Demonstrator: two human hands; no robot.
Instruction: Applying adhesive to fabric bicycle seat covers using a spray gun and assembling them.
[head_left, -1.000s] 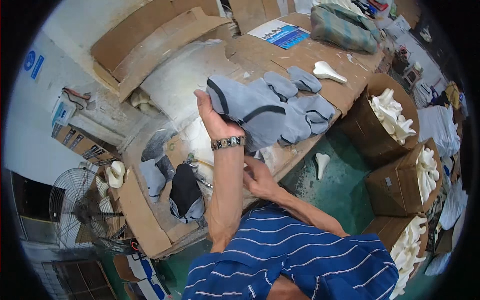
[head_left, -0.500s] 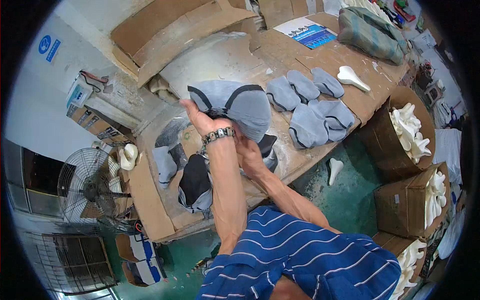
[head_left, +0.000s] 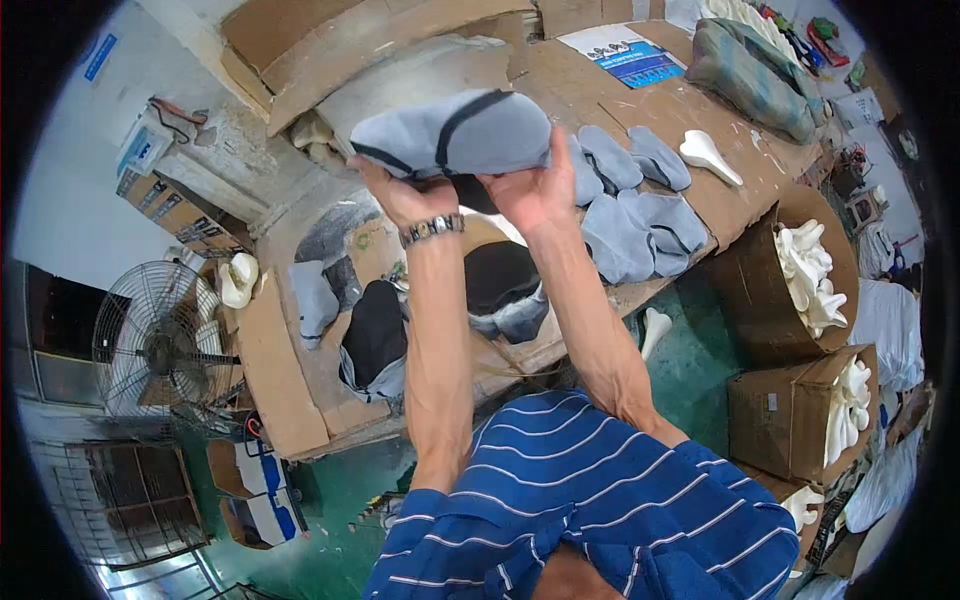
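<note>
A grey fabric bicycle saddle cover (head_left: pixel 490 130) with black strips is raised over the table between my two hands. My left hand (head_left: pixel 402 198) grips its left lower edge, thumb up along the side. At the opposite end my right hand (head_left: pixel 538 192) holds it, palm turned up and thumb against the fabric. Its underside is mostly hidden. Below my arms lie a black-and-grey cover (head_left: pixel 375 335) and another dark-faced cover (head_left: pixel 502 278). A smaller grey piece (head_left: pixel 312 302) rests farther left. Several grey covers (head_left: pixel 618 240) are grouped to the right, beside a white saddle-shaped pad (head_left: pixel 708 157).
Cardboard sheets (head_left: pixel 285 385) cover the table. Boxes (head_left: pixel 790 405) and a round bin (head_left: pixel 752 275) of white pads stand right; another white pad (head_left: pixel 655 330) is on the floor. A caged fan (head_left: pixel 158 345) stands left. A rolled striped sack (head_left: pixel 755 80) lies far right.
The saddle cover has moved up, away from my body, and turned. My right hand has come from beneath it to its right end. The dark-faced cover below now shows more fully.
</note>
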